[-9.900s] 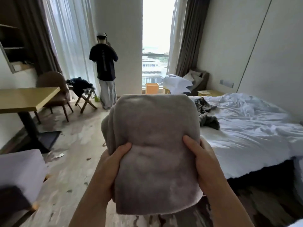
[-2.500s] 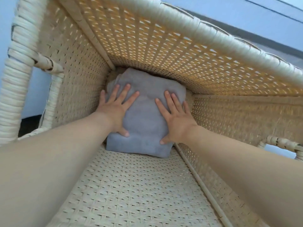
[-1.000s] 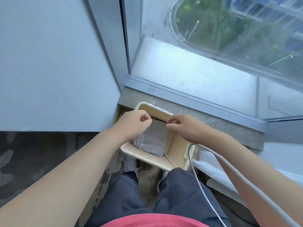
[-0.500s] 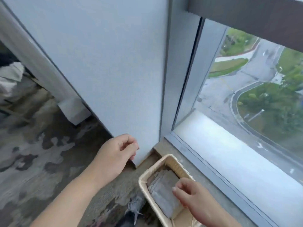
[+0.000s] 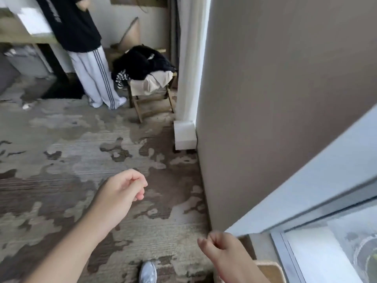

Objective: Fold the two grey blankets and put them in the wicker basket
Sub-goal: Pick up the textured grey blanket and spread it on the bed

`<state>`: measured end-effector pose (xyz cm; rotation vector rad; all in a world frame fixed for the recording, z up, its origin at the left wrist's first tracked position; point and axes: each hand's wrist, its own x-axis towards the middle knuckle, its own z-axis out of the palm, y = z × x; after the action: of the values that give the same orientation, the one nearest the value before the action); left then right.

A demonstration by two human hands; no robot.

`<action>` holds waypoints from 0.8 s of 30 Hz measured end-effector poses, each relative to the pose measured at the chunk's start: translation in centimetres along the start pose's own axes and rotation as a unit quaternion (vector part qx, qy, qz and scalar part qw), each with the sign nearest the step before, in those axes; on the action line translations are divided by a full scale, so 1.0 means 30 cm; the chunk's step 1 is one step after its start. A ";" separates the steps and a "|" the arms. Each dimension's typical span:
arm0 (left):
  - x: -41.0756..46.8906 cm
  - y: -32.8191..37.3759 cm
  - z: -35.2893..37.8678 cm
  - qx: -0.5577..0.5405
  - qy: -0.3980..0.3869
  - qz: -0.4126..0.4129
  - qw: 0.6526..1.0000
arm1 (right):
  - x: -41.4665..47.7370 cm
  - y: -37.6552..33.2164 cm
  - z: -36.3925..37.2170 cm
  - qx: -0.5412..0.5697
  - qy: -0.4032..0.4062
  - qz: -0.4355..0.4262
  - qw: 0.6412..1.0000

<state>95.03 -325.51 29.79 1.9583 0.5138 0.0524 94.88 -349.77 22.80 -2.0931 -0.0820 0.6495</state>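
Both hands are bare of cloth: the left hand (image 5: 122,193) hangs over the carpet (image 5: 61,160) with its grip slack, fingers loosely curled round nothing, and the right hand (image 5: 224,254) is low by the wall (image 5: 285,99), likewise loosely curled and empty. The grey blankets are not in view. A tan woven corner at the bottom edge looks like the wicker basket (image 5: 269,271), but its inside is out of frame, so I cannot tell what lies in it. My reading is a gap between carries – either one blanket is left to fetch, or the job is done. If one remains, the next move calls for crossing the room to find it, folding it flat and compact, then bringing it back to that corner.

The floor is mottled grey-brown carpet, with one pale shoe (image 5: 148,271) at the bottom. A window (image 5: 326,252) runs along the right. Beyond a white pillar (image 5: 189,58) stands a folding stand (image 5: 151,92) heaped with dark clothes, another person (image 5: 91,74) beside it – and a counter (image 5: 10,31) at the far left
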 end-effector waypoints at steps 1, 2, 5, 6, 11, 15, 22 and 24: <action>0.029 -0.057 -0.062 -0.013 0.017 -0.021 1.000 | 0.055 -0.057 0.063 -0.004 -0.006 0.001 1.000; 0.056 -0.114 -0.124 -0.022 0.032 -0.037 0.999 | 0.111 -0.118 0.127 -0.009 -0.008 -0.002 1.000; 0.108 -0.269 -0.306 -0.042 0.065 -0.082 0.994 | 0.263 -0.318 0.301 -0.018 -0.008 -0.045 0.999; 0.123 -0.313 -0.363 -0.050 0.078 -0.094 0.991 | 0.311 -0.392 0.350 -0.016 -0.016 -0.067 0.998; 0.256 -0.493 -0.533 -0.106 0.143 -0.142 0.974 | 0.551 -0.645 0.524 -0.020 -0.052 -0.161 0.985; 0.421 -0.559 -0.627 -0.129 0.174 -0.156 0.964 | 0.713 -0.733 0.625 -0.015 -0.064 -0.164 0.984; 0.946 -0.532 -0.834 -0.131 0.227 -0.147 0.954 | 1.147 -0.864 0.761 -0.064 -0.112 -0.096 0.987; 1.110 -0.509 -0.908 -0.102 0.235 -0.140 0.956 | 1.318 -0.948 0.808 -0.080 -0.143 -0.084 0.983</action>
<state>112.99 -284.28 21.92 1.6498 1.0519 0.3844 122.51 -303.12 18.09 -2.1032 -0.4813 0.8596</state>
